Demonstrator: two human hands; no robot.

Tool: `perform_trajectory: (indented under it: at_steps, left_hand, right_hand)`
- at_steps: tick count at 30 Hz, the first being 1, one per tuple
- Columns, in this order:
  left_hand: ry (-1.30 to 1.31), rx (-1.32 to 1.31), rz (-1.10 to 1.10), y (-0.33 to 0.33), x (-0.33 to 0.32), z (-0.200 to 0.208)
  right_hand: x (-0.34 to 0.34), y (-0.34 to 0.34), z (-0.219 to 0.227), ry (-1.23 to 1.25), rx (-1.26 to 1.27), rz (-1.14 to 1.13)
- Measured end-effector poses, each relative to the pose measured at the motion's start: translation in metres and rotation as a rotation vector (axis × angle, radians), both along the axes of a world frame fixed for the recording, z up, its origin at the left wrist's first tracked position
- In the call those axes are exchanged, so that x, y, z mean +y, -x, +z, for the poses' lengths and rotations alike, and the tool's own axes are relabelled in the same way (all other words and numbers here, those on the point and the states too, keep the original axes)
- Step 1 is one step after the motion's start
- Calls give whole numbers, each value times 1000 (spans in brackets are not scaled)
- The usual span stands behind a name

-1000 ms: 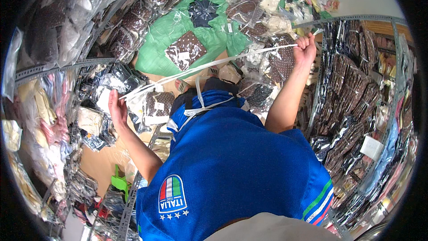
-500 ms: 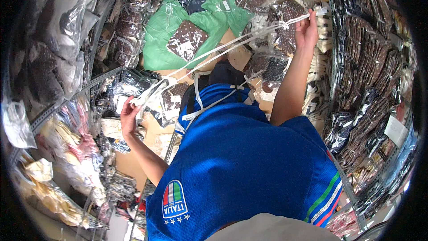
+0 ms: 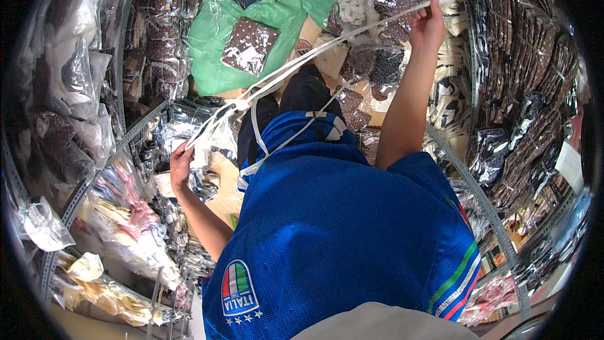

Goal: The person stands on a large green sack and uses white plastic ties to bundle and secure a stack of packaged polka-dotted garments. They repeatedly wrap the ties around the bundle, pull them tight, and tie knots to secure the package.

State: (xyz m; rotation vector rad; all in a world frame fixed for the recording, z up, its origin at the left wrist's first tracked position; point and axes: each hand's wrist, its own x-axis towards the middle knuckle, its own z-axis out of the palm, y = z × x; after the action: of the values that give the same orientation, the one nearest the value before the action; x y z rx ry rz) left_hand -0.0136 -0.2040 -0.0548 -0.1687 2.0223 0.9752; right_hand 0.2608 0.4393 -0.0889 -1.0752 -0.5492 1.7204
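Observation:
A long white cord (image 3: pixel 362 30) is stretched slantwise between my two hands, in front of my body. My left hand (image 3: pixel 181 167), at the left, has its fingers closed on the lower end, where several strands bunch. Farther off to the right, my right hand (image 3: pixel 428 28) pinches the upper end of the cord. A knot (image 3: pixel 240 105) sits along the strands, nearer to my left hand. Other thin white straps hang at my waist over the blue shirt (image 3: pixel 340 214).
Below lies a green cloth sack (image 3: pixel 207 56) with a brown dotted packet (image 3: pixel 250 45) on it. Metal racks with bagged garments (image 3: pixel 525 56) stand at the right; more plastic-wrapped bundles (image 3: pixel 69 82) fill the left. A slotted metal post (image 3: pixel 484 195) rises close to my right elbow.
The knot that was near my right hand no longer shows there; one shows nearer my left hand. Both hands keep hold of the cord. The whole view has shifted slightly.

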Motion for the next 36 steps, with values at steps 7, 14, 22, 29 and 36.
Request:
perform_trajectory:
  at_steps: [7,14,22,29,36]
  left_hand:
    - [-143,-147,40,37,-56,-27]
    - [-116,253,-123,123,-103,-32]
    - [-235,325,-123,190,-137,-30]
    - [-74,353,-110,177,-178,-73]
    - [-48,334,-184,164,-219,-79]
  right_hand:
    - [-57,-26,18,-28,50,-50]
    - [-174,-22,74,-131,52,-80]
    - [-296,-31,88,-96,-66,-148]
    - [-330,-36,46,43,-100,-34]
    - [-302,-27,7,65,-108,-57]
